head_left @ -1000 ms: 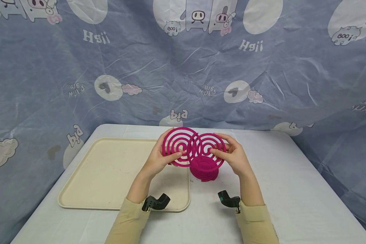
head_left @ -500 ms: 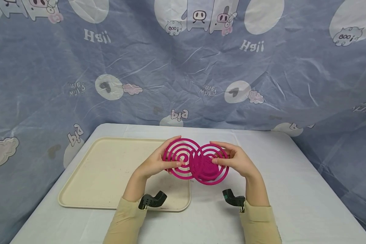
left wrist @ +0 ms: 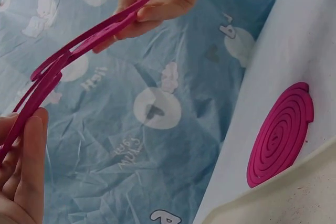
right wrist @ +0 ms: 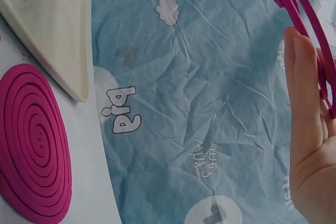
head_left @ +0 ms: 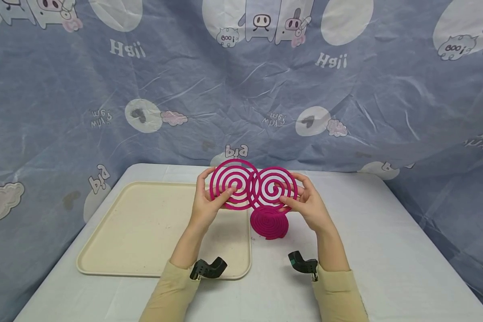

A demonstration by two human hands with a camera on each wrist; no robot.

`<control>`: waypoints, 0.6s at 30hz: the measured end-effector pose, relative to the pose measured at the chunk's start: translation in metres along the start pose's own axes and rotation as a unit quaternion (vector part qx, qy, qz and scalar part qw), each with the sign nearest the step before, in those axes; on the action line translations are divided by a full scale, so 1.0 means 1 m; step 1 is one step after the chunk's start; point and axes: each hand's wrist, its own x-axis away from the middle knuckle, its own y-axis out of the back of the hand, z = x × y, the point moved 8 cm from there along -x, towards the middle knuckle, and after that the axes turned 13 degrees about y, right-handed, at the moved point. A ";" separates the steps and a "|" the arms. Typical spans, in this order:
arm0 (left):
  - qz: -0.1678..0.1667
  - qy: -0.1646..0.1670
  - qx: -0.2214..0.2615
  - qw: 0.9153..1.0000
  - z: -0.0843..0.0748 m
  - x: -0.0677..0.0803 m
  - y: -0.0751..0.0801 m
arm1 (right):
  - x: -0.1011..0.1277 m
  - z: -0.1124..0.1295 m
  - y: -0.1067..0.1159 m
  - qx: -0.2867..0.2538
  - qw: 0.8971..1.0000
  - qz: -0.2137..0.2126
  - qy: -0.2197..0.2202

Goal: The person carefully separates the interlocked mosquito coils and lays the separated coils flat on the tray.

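Observation:
Two magenta mosquito coils are held up in front of me, flat faces toward the head view, their inner edges overlapping. My left hand [head_left: 205, 205] pinches the left coil [head_left: 236, 184], thumb across its front and fingers behind. With thumb and fingers my right hand [head_left: 313, 209] grips the right coil [head_left: 273, 189] by its outer side. Seen edge-on in the left wrist view, the held coils [left wrist: 68, 56] form thin bands that cross and splay slightly apart. Below them, more coils [head_left: 269, 223] lie on the table beside the tray; their upper edge is partly hidden by the held pair.
A cream tray [head_left: 145, 228] covers the left of the white table [head_left: 378, 250], its right rim next to the lying coils. Behind the table hangs a blue printed cloth [head_left: 233, 98]. Dark wrist-worn cameras [head_left: 209, 268] stick out inward from both sleeves.
Both hands dipped toward the lying coils half a second ago, then rose with the two held coils, higher than before. The held coils overlap less now, and the lying coils show more.

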 end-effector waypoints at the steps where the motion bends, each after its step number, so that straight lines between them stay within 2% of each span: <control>1: -0.002 -0.003 0.002 1.000 0.000 0.000 0.000 | 0.000 -0.001 0.001 0.006 1.000 -0.003 -0.003; 5: 0.008 -0.019 0.005 1.000 0.008 -0.006 0.004 | 0.001 -0.001 0.005 0.026 1.000 -0.010 -0.008; 12: 0.043 -0.035 -0.038 0.998 0.004 -0.004 0.002 | 0.003 0.002 0.009 0.044 0.999 0.002 0.003; 18: 0.094 -0.012 -0.059 0.994 0.005 -0.003 -0.001 | 0.004 0.003 0.007 0.050 0.998 0.046 0.010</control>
